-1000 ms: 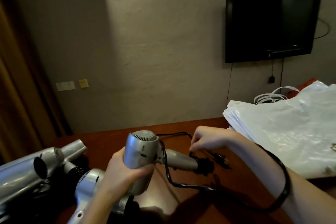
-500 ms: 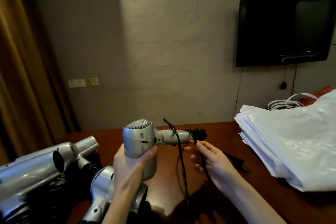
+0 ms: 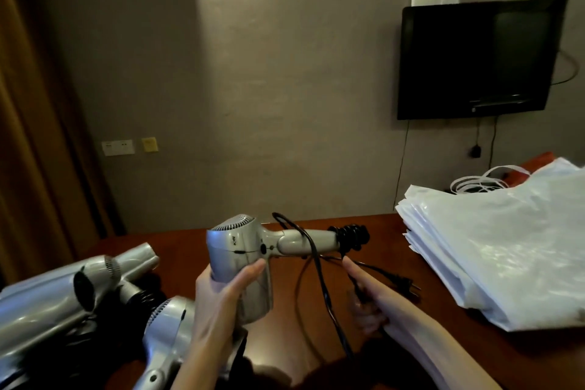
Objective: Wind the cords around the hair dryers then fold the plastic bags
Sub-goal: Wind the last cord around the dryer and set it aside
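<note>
The left hand (image 3: 218, 291) grips the silver plastic hair dryer (image 3: 243, 250) by its barrel, handle pointing out so the right hand (image 3: 368, 291), pinching the thin black cord (image 3: 319, 275), can loop it around. White folded plastic bags (image 3: 493, 250) wait stacked on the dark-red wooden bench (image 3: 190, 241).

A silver hair dryer (image 3: 240, 250) is hanging above the tabletop (image 3: 364, 358), handle pointing right, its black cord (image 3: 319, 275) looping once over the handle. White plastic bags (image 3: 500, 250) are lying stacked at right.
</note>
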`<state>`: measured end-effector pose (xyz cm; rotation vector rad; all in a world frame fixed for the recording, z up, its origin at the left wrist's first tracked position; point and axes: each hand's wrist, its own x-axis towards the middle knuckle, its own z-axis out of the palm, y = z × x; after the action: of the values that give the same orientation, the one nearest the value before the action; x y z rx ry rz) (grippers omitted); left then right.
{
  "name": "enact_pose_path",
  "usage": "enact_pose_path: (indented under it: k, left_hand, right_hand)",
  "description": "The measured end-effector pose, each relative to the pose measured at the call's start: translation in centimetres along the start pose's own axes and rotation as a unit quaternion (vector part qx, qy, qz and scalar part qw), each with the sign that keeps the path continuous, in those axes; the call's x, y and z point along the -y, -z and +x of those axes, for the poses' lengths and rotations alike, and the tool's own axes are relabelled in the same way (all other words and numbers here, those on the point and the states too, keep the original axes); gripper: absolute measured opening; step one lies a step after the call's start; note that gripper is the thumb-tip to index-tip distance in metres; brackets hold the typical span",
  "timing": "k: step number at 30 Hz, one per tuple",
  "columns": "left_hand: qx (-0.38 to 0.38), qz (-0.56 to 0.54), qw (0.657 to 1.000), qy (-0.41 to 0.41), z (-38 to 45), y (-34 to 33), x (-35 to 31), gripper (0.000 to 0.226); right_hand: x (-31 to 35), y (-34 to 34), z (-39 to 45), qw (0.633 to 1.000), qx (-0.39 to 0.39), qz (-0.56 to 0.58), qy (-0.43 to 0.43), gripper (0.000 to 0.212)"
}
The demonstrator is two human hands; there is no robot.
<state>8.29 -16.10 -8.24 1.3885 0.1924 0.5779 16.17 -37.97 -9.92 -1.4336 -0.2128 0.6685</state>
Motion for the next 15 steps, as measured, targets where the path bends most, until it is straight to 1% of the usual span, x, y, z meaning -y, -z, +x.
enact_pose_path:
  k: [2, 4, 5, 7, 9, 10, 11, 13, 15]
  left_hand:
    - [0.008, 0.000, 1.000, 0.006, 0.0, 0.0, -0.1, 0.080]
    - [0.013, -0.009, 1.000, 0.013, -0.1, 0.0, -0.2, 0.078]
    - [0.016, -0.020, 1.000, 0.017, -0.1, 0.0, -0.1, 0.078]
    - [0.026, -0.035, 0.999, 0.025, -0.1, -0.1, -0.1, 0.078]
    - [0.044, -0.048, 0.997, 0.032, -0.2, -0.3, -0.1, 0.074]
    - [0.054, -0.053, 0.996, 0.037, -0.2, -0.4, -0.1, 0.072]
    - [0.061, -0.054, 0.996, 0.042, -0.2, -0.5, -0.1, 0.071]
    - [0.074, -0.051, 0.995, 0.047, -0.1, -0.3, -0.2, 0.070]
    - [0.088, -0.041, 0.994, 0.048, 0.1, 0.0, -0.2, 0.070]
  right_hand:
    - [0.1, 0.3, -0.2, 0.999, 0.028, 0.033, 0.020, 0.046]
    - [0.1, 0.8, -0.4, 0.986, 0.108, 0.127, 0.031, 0.043]
    - [0.0, 1.0, -0.6, 0.976, 0.145, 0.160, 0.034, 0.044]
    - [-0.3, 1.4, -0.5, 0.971, 0.169, 0.165, 0.043, 0.050]
    - [-0.6, 1.7, -0.1, 0.975, 0.171, 0.139, 0.027, 0.046]
    - [-0.6, 1.6, 0.0, 0.981, 0.167, 0.100, 0.014, 0.044]
    - [-0.7, 1.8, 0.2, 0.988, 0.151, 0.034, 0.005, 0.046]
    - [-0.7, 2.0, 0.3, 0.989, 0.118, -0.092, -0.009, 0.054]
    - [-0.4, 2.5, 0.2, 0.986, 0.102, -0.133, -0.019, 0.048]
